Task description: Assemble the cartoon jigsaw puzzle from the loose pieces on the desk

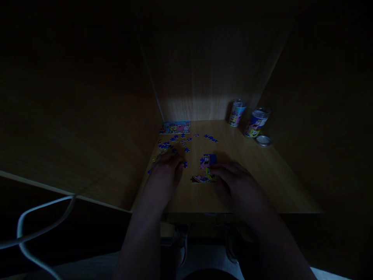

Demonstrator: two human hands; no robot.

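A small wooden desk (262, 182) is dimly lit. A partly joined cartoon jigsaw cluster (207, 168) lies near its middle. My right hand (233, 179) rests beside it, fingertips touching the cluster's right edge, fingers curled; what they pinch is too dark to tell. My left hand (166, 169) lies palm down at the left, fingers bent over loose blue puzzle pieces (175, 142) scattered toward the back left. A small blue piece (185, 165) sits right at its fingertips.
A picture card (175, 127) with cartoon figures leans at the back wall. Two printed cans (236, 113) (256, 122) stand at the back right, a round lid (264, 140) beside them. Wooden walls enclose the desk. A white cable (37, 229) loops at lower left.
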